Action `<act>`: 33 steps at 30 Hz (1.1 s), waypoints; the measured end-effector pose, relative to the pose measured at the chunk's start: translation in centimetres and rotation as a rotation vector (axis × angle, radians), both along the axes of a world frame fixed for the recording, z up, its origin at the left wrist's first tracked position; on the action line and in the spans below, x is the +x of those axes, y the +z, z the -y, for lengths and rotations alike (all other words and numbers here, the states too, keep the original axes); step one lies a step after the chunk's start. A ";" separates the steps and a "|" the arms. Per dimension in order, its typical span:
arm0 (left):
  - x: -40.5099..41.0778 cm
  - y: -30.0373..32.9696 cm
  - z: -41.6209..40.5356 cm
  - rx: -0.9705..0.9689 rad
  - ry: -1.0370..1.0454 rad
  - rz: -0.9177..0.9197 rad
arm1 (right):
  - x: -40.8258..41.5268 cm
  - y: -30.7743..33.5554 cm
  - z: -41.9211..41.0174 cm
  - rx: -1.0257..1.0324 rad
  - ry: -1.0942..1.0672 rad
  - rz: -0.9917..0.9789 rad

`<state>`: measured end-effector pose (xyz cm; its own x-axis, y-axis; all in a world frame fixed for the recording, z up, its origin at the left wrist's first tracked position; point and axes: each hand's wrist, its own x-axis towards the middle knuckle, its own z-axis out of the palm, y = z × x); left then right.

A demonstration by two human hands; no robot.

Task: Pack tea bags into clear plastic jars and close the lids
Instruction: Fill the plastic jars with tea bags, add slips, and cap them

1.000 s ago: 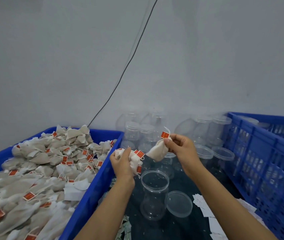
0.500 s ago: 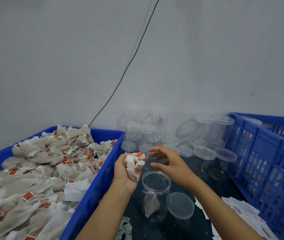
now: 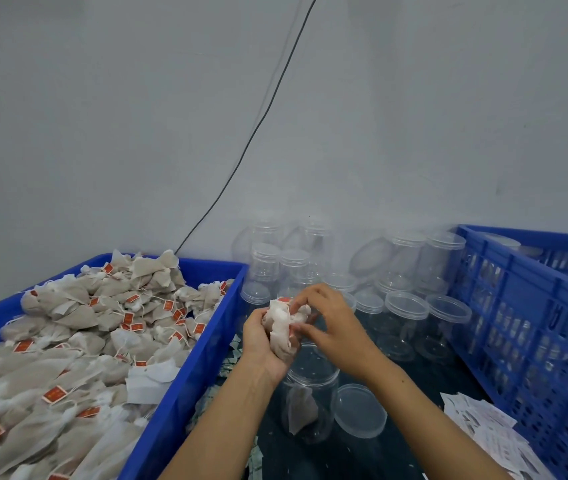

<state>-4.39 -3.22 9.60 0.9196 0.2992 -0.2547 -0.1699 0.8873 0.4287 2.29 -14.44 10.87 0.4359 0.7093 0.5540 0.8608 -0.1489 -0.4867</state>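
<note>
1. Tea bags: I see one lying in the open jar (image 3: 312,400), its lid (image 3: 360,410) off just beside it.
2. Left hand (image 3: 265,341) grips a small bunch (image 3: 281,327); right hand (image 3: 331,323) pinches one from it.
3. Filling has barely begun, I judge; the crate (image 3: 185,372) is heaped.

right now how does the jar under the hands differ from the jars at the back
The front jar stands open, its lid lying beside it; the back jars have lids on. The front jar holds a tea bag; the back jars look empty. All are clear plastic.
</note>
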 end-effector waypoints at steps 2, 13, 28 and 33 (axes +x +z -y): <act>0.1 0.1 0.2 0.060 0.001 -0.024 | 0.1 -0.1 -0.2 -0.028 -0.102 0.143; 0.0 -0.2 -0.1 -0.014 0.056 -0.028 | 0.6 0.8 -0.6 -0.206 -0.188 0.442; -0.3 0.6 -1.0 -0.006 0.233 -0.013 | 1.3 3.5 0.3 0.485 -0.046 -0.361; -0.7 0.2 -1.5 -0.030 0.275 0.011 | 2.5 3.0 1.5 0.208 0.021 -0.399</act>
